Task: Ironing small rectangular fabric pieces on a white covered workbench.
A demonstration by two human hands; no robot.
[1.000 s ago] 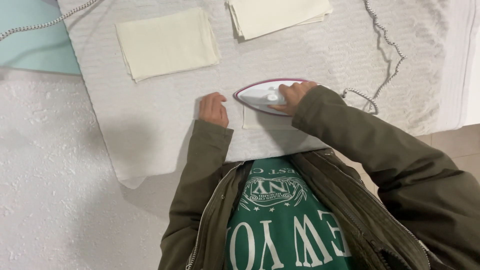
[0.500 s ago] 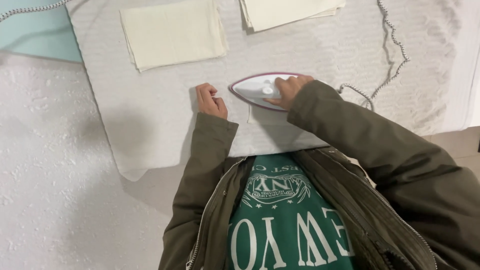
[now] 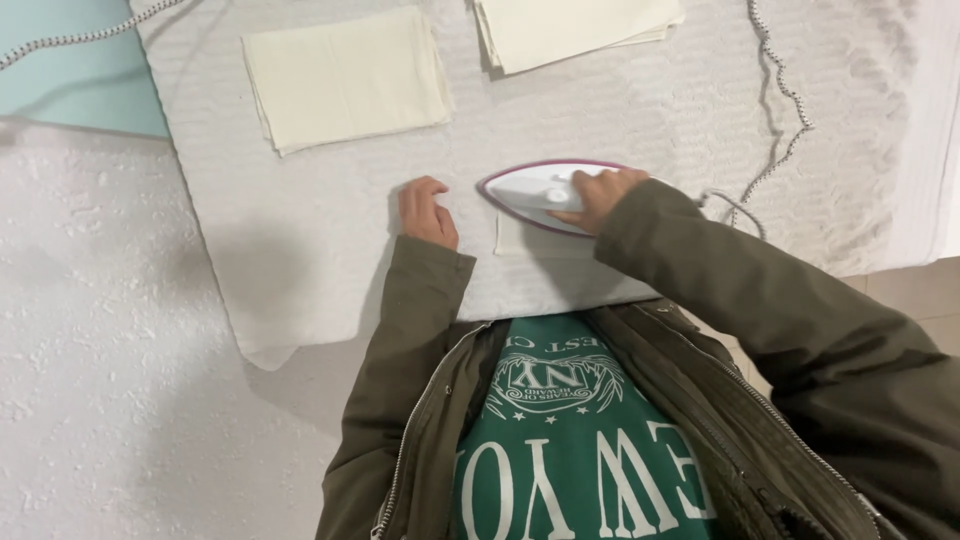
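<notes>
While my right hand (image 3: 597, 195) grips the iron (image 3: 540, 193), nose pointing left over the cream cloth (image 3: 527, 240), my left hand (image 3: 427, 212) rests loosely curled, empty, just beside its tip.

**Colours and Patterns on the Ironing Surface**

A white iron (image 3: 540, 192) edged in magenta is seen on a cream cloth (image 3: 530, 240). Two more cream folded cloths (image 3: 345, 78) (image 3: 575, 30) are laid on a white, finely ribbed pad (image 3: 300, 250). A black-and-white speckled cord (image 3: 785, 95) is shown. Olive-green sleeves (image 3: 420, 300) and a green shirt (image 3: 570, 450) with white lettering are worn.
</notes>
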